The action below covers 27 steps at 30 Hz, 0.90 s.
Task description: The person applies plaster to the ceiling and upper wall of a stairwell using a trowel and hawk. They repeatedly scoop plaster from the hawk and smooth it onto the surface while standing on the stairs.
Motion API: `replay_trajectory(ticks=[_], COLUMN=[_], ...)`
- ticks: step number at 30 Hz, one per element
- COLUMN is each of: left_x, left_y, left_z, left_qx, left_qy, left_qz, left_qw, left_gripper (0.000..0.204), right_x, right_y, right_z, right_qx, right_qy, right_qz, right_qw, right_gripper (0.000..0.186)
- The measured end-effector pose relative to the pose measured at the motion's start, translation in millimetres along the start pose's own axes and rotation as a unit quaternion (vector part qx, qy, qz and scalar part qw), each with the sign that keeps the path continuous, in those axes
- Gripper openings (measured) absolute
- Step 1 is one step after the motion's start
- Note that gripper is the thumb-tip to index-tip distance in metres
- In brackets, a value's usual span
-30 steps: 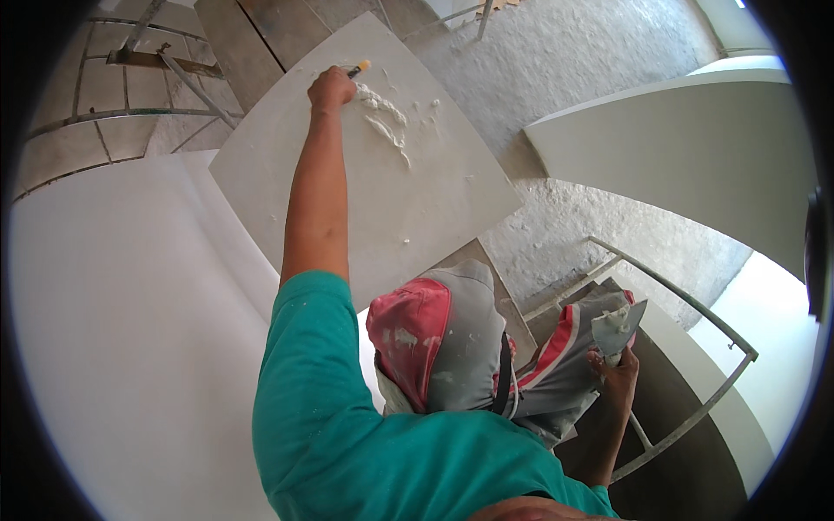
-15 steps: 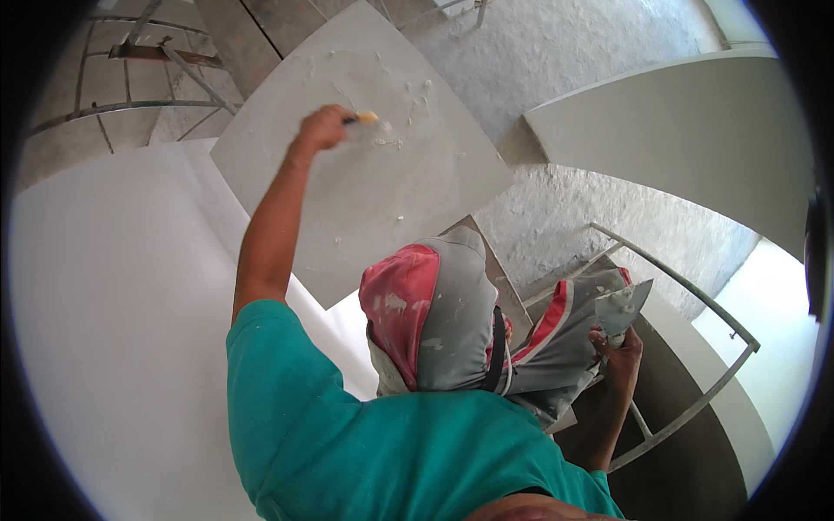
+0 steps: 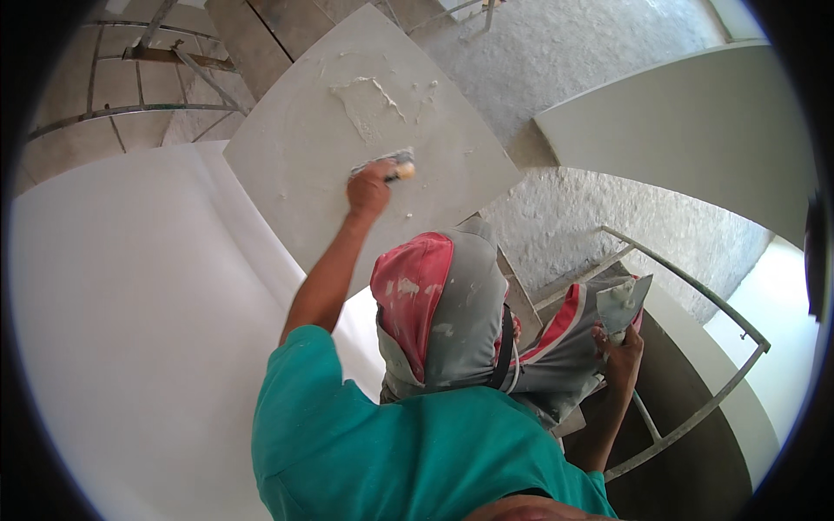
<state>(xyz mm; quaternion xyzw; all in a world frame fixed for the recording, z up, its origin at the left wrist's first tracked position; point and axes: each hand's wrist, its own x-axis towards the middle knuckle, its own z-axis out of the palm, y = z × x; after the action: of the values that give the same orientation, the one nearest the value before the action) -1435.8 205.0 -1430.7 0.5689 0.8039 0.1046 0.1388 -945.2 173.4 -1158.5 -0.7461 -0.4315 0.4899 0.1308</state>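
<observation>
My left hand (image 3: pixel 371 187) grips a plastering trowel (image 3: pixel 403 160) with a light wooden handle. Its blade lies against a large square pale-grey panel (image 3: pixel 452 169). Just beyond the trowel, a ridged patch of white paste (image 3: pixel 369 108) spreads over the panel, with several small dabs around it. Low on the right, beside my bent knee, my right hand (image 3: pixel 622 354) holds a putty knife (image 3: pixel 618 302) by its handle. The knife's broad blade points away from me and carries some paste.
A curved-looking metal rail (image 3: pixel 695 286) runs along my right side. Another metal frame (image 3: pixel 139 108) stands at the far left. Smooth white wall (image 3: pixel 113 330) fills the left, and a grey-green panel (image 3: pixel 686 126) juts in at the right. Rough grey surface (image 3: pixel 565 61) lies beyond.
My left hand has swept the trowel nearer to me and slightly right across the panel. A ridged smear of paste now shows behind it. My right hand stays almost in place.
</observation>
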Motion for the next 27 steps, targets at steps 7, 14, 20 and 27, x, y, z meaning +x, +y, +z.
replay_trajectory(ticks=[7,14,20,27], left_x=[64,69,166,112], left_y=[-43,-13,-40,51], left_z=[-28,-51,-78,-52], left_qx=[0.119,0.087,0.051,0.082], left_qy=[0.024,-0.061,0.004,-0.156], left_qz=[-0.165,-0.15,-0.265,-0.061], left_qw=[0.979,0.983,0.963,0.983], left_gripper=[0.028,0.039,0.028,0.03], right_x=[7,-5,-8,-16], right_y=[19,16,23,16], right_z=[-3,-2,-5,0], right_qx=[-0.053,-0.091,-0.113,-0.048], right_qy=[0.02,0.046,0.03,0.036], right_qz=[-0.033,-0.022,-0.01,-0.009], right_qw=[0.998,0.995,0.993,0.998], right_gripper=[0.025,0.029,0.026,0.02])
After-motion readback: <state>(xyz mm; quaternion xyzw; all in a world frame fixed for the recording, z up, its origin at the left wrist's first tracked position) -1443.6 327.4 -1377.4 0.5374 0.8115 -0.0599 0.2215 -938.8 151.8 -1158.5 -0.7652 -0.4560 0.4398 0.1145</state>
